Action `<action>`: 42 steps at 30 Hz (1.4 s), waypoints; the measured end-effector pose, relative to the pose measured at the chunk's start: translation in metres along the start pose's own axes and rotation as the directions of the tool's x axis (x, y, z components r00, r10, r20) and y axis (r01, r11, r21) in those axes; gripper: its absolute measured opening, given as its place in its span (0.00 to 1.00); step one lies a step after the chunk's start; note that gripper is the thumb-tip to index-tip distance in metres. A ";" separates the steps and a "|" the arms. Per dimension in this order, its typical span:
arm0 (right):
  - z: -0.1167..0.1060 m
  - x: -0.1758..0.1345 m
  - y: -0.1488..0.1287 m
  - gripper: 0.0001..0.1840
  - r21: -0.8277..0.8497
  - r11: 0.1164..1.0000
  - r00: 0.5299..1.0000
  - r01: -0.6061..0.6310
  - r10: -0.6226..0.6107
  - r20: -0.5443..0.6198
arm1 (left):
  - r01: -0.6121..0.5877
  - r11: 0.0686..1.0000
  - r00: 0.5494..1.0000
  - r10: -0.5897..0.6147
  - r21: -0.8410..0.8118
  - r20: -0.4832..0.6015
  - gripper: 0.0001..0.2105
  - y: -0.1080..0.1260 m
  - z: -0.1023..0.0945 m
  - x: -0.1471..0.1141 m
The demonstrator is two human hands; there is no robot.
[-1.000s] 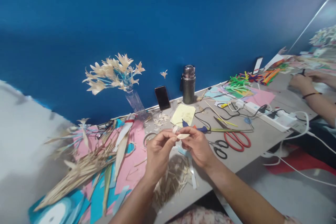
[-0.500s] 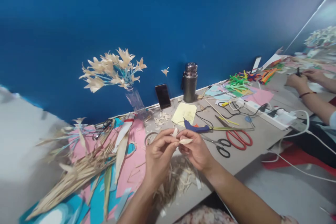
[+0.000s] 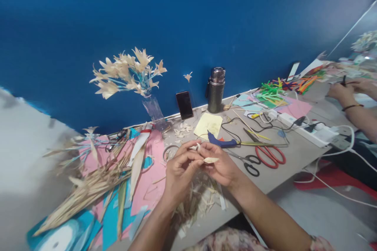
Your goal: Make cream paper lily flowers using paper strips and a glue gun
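Observation:
My left hand [image 3: 184, 166] and my right hand [image 3: 217, 161] meet over the table, fingertips pinched together on a small cream husk flower [image 3: 210, 160]. One pale petal sticks out beside the right fingers and another shows above the fingertips; its middle is hidden by my fingers. Beneath the hands lies a heap of husk scraps [image 3: 203, 200]. Just beyond them are a blue glue gun [image 3: 220, 141] and a yellow paper square [image 3: 208, 124] with residue on it. Black-handled scissors [image 3: 250, 164] and red-handled scissors [image 3: 270, 156] lie to the right.
Finished husk flowers stand in a clear vase [image 3: 153, 110] by the wall, near a phone [image 3: 184, 105] and a flask [image 3: 216, 90]. Dried husks [image 3: 85, 192] cover coloured paper at left. A power strip [image 3: 308, 129] with cords sits right, near another person's hands [image 3: 343, 91].
My fingers have closed in more around the flower, so less of its upper petal shows. The whole view has shifted slightly.

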State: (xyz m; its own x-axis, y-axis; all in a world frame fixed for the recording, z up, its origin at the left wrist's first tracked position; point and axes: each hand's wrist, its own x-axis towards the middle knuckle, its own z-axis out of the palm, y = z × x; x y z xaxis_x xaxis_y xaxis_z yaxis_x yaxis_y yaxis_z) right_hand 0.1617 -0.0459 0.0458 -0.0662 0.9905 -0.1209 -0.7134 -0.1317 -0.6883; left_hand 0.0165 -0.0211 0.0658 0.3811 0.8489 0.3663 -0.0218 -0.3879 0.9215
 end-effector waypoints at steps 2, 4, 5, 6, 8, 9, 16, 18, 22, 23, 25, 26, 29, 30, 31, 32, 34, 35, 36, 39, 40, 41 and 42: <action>-0.002 -0.004 -0.008 0.18 -0.102 0.989 0.994 0.105 -0.105 0.005 | -0.009 1.000 1.000 0.008 -0.017 -0.007 0.05 0.003 -0.003 0.000; -0.008 -0.010 -0.018 0.17 -0.258 0.947 0.981 0.193 -0.196 0.015 | 0.033 0.998 0.999 -0.033 -0.048 -0.010 0.05 0.006 -0.009 -0.002; -0.012 -0.013 -0.024 0.16 -0.342 0.914 0.974 0.219 -0.225 0.021 | 0.071 0.996 0.997 -0.072 -0.060 0.000 0.05 0.008 -0.013 -0.004; -0.016 -0.017 -0.029 0.15 -0.426 0.875 0.970 0.231 -0.243 0.028 | 0.111 0.992 0.994 -0.110 -0.066 0.020 0.05 0.009 -0.016 -0.005; -0.023 -0.025 -0.040 0.11 -0.579 0.775 0.960 0.255 -0.275 0.055 | 0.160 0.986 0.985 -0.157 -0.045 0.068 0.05 0.014 -0.021 -0.009; -0.026 -0.028 -0.044 0.10 -0.644 0.716 0.955 0.269 -0.287 0.080 | 0.156 0.988 0.985 -0.154 -0.018 0.083 0.05 0.016 -0.023 -0.011; -0.018 -0.049 -0.065 0.02 -0.847 0.226 0.840 0.482 -0.393 0.373 | -0.216 0.958 0.970 0.189 0.187 0.152 0.05 0.025 -0.020 -0.015; -0.015 -0.052 -0.068 0.03 -0.821 0.160 0.802 0.548 -0.380 0.461 | -0.327 0.931 0.937 0.298 0.161 0.181 0.05 0.023 -0.019 -0.015; -0.014 -0.056 -0.068 0.03 -0.784 0.241 0.808 0.572 -0.331 0.487 | -0.438 0.891 0.888 0.408 0.118 0.213 0.08 0.020 -0.018 -0.015; -0.014 -0.056 -0.066 0.02 -0.782 0.292 0.827 0.550 -0.320 0.462 | -0.452 0.885 0.882 0.423 0.115 0.210 0.09 0.019 -0.018 -0.015; -0.015 -0.055 -0.059 0.01 -0.769 0.418 0.872 0.483 -0.304 0.383 | -0.468 0.876 0.876 0.441 0.121 0.192 0.09 0.017 -0.017 -0.015; -0.015 -0.054 -0.055 0.01 -0.753 0.487 0.894 0.444 -0.300 0.333 | -0.470 0.873 0.877 0.445 0.131 0.180 0.08 0.016 -0.016 -0.016; -0.015 -0.051 -0.040 0.03 -0.666 0.656 0.932 0.355 -0.306 0.196 | -0.462 0.872 0.886 0.442 0.162 0.142 0.07 0.014 -0.013 -0.015; -0.015 -0.050 -0.036 0.03 -0.642 0.686 0.935 0.342 -0.313 0.164 | -0.465 0.872 0.884 0.447 0.155 0.136 0.06 0.014 -0.012 -0.015; -0.015 -0.049 -0.033 0.04 -0.628 0.702 0.937 0.334 -0.320 0.140 | -0.468 0.872 0.882 0.451 0.142 0.136 0.06 0.013 -0.012 -0.015; -0.014 -0.048 -0.031 0.04 -0.625 0.708 0.937 0.329 -0.324 0.127 | -0.470 0.874 0.881 0.454 0.125 0.134 0.06 0.013 -0.011 -0.015; -0.012 -0.046 -0.030 0.05 -0.634 0.706 0.942 0.317 -0.314 0.122 | -0.466 0.879 0.883 0.453 0.106 0.125 0.05 0.012 -0.012 -0.015; -0.010 -0.046 -0.030 0.05 -0.640 0.703 0.945 0.310 -0.303 0.126 | -0.459 0.881 0.887 0.448 0.111 0.114 0.05 0.012 -0.013 -0.014; -0.008 -0.045 -0.032 0.04 -0.645 0.701 0.948 0.304 -0.290 0.132 | -0.453 0.883 0.891 0.442 0.125 0.102 0.05 0.012 -0.014 -0.014; -0.002 -0.045 -0.036 0.04 -0.650 0.698 0.951 0.300 -0.271 0.148 | -0.453 0.874 0.892 0.443 0.178 0.095 0.04 0.012 -0.018 -0.013; -0.001 -0.045 -0.037 0.04 -0.651 0.697 0.952 0.299 -0.265 0.153 | -0.459 0.868 0.888 0.448 0.191 0.101 0.04 0.011 -0.018 -0.013; 0.000 -0.046 -0.038 0.04 -0.654 0.697 0.954 0.293 -0.254 0.157 | -0.467 0.861 0.884 0.454 0.202 0.107 0.04 0.011 -0.019 -0.013; 0.001 -0.046 -0.038 0.04 -0.657 0.698 0.957 0.285 -0.240 0.160 | -0.472 0.856 0.882 0.459 0.211 0.108 0.03 0.011 -0.020 -0.013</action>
State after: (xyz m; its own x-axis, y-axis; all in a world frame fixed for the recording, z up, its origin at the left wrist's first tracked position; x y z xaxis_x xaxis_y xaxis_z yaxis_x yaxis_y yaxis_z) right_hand 0.1914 -0.0866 0.0781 -0.0033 0.9865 0.1638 -0.0579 0.1633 -0.9849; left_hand -0.0069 -0.0289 0.0735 0.4261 0.5315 0.7321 -0.0034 -0.8083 0.5888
